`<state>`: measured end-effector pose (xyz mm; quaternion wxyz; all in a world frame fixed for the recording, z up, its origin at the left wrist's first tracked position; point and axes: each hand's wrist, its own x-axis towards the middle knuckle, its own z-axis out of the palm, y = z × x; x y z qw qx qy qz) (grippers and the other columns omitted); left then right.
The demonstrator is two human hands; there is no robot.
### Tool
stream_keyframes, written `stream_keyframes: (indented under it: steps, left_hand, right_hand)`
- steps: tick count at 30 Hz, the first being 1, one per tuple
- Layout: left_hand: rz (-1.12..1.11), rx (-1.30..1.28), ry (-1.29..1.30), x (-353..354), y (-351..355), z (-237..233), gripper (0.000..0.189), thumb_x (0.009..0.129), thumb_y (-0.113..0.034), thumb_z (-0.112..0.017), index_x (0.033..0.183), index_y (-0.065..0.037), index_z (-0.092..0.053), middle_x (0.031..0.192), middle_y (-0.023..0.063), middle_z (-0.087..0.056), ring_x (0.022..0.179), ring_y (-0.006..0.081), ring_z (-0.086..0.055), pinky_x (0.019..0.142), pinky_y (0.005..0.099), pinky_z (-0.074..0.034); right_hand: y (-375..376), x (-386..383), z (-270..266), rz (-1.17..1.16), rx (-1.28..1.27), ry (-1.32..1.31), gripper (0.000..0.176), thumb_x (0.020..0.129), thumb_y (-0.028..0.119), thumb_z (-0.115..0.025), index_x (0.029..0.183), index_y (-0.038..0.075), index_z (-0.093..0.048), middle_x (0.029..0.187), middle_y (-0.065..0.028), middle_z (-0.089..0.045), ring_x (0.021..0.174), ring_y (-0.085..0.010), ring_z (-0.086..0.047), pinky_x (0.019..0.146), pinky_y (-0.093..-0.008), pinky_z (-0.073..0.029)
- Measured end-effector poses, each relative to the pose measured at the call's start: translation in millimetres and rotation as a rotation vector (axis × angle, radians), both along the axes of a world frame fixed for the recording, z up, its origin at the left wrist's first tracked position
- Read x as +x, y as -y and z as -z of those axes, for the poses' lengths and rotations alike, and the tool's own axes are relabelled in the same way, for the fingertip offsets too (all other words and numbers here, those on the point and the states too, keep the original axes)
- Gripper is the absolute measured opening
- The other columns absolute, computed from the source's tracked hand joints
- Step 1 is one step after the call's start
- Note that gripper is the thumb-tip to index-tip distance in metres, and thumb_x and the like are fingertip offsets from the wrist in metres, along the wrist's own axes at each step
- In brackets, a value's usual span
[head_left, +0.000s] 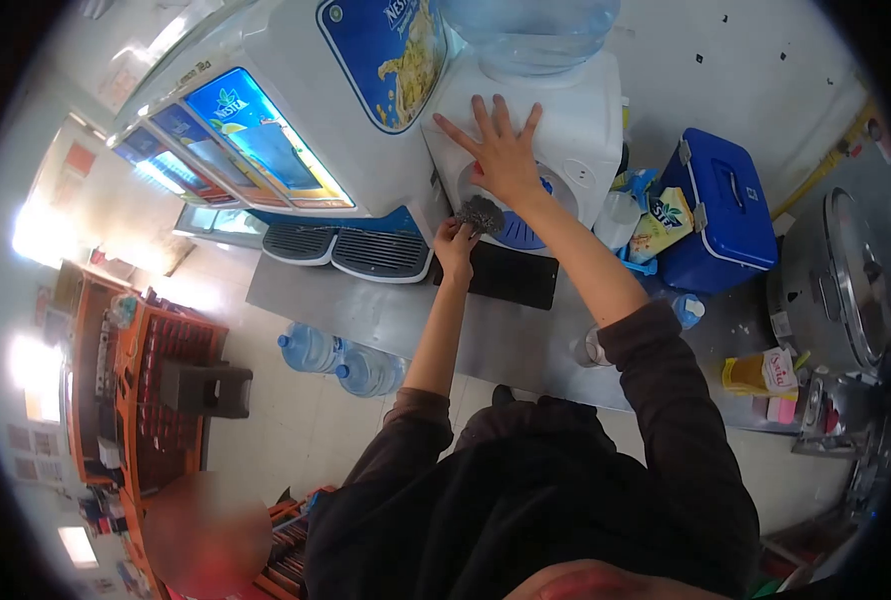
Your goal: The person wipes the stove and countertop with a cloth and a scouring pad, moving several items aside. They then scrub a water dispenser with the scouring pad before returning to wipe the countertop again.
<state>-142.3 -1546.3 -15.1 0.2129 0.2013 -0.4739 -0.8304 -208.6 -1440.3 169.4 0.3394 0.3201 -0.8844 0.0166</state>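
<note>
My left hand (455, 250) is closed on a dark grey scouring pad (480, 215), at the lower left of the front recess of a white water dispenser (603, 130). My right hand (506, 160) lies with spread fingers on the dispenser's front, above the recess, and holds nothing. A large clear water bottle (531, 35) stands on top of the dispenser. Below the pad is the dispenser's blue drip grille (519, 232). A dark flat mat (511, 277) lies on the metal counter (496, 335) in front.
Left of the dispenser stands a drinks machine (296, 110) with black drip trays (381, 255). To the right are a yellow packet (663, 225), a blue cooler box (716, 210) and a big metal pot (836, 285). Water bottles (371, 372) stand on the floor.
</note>
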Motion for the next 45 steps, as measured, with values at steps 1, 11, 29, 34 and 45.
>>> stream_keyframes:
  steps: [1, 11, 29, 34, 45]
  left_hand:
    - [0.012, -0.019, 0.005, -2.3, 0.8, 2.3, 0.022, 0.084, 0.000, -0.060, 0.103, 0.005, -0.051, 0.092, 0.0117, -0.059, 0.081, 0.0188, -0.061, 0.077, 0.0332, -0.056]
    - [0.062, -0.274, 0.146, -21.0, 24.8, 10.9, 0.037, 0.079, -0.003, -0.068, 0.110, 0.011, -0.055, 0.092, 0.0129, -0.063, 0.083, 0.0185, -0.062, 0.071, 0.0270, -0.047]
    - [0.231, -0.329, 0.063, -18.8, 30.3, -6.2, 0.040, 0.080, -0.001, -0.067, 0.115, 0.012, -0.053, 0.100, 0.0137, -0.063, 0.090, 0.0181, -0.059, 0.080, 0.0274, -0.044]
    - [0.327, -0.307, 0.020, -16.9, 43.9, 11.2, 0.036, 0.080, 0.000, -0.065, 0.113, 0.011, -0.054, 0.096, 0.0123, -0.064, 0.088, 0.0177, -0.059, 0.081, 0.0275, -0.044]
    - [0.213, -0.116, -0.034, 10.0, 17.2, 11.8, 0.025, 0.086, 0.003, -0.060, 0.110, 0.007, -0.055, 0.100, 0.0090, -0.064, 0.090, 0.0151, -0.062, 0.082, 0.0249, -0.048]
  right_hand:
    - [1.2, 0.9, -0.9, -0.018, -0.016, 0.010, 0.109, 0.060, 0.029, -0.078, 0.146, 0.047, -0.013, 0.143, -0.0128, -0.032, 0.131, -0.0380, -0.031, 0.092, -0.0788, -0.019]
    - [5.8, -0.1, 3.9, 0.032, 0.005, -0.096, 0.110, 0.061, 0.022, -0.079, 0.145, 0.047, -0.014, 0.142, -0.0126, -0.034, 0.129, -0.0368, -0.034, 0.093, -0.0765, -0.022]
    - [6.3, -3.0, 9.3, 0.063, 0.013, -0.095, 0.103, 0.068, 0.022, -0.075, 0.145, 0.049, -0.012, 0.144, -0.0103, -0.034, 0.133, -0.0359, -0.030, 0.096, -0.0773, -0.014]
    - [-14.4, 11.7, -4.3, -0.045, -0.029, 0.092, 0.096, 0.071, 0.028, -0.074, 0.146, 0.045, -0.016, 0.144, -0.0095, -0.032, 0.136, -0.0349, -0.027, 0.100, -0.0748, -0.014]
    - [-183.7, 129.5, -1.1, -0.102, -0.480, 0.210, 0.054, 0.080, 0.015, -0.063, 0.132, 0.022, -0.049, 0.120, -0.0072, -0.047, 0.123, -0.0305, -0.039, 0.102, -0.0619, -0.022]
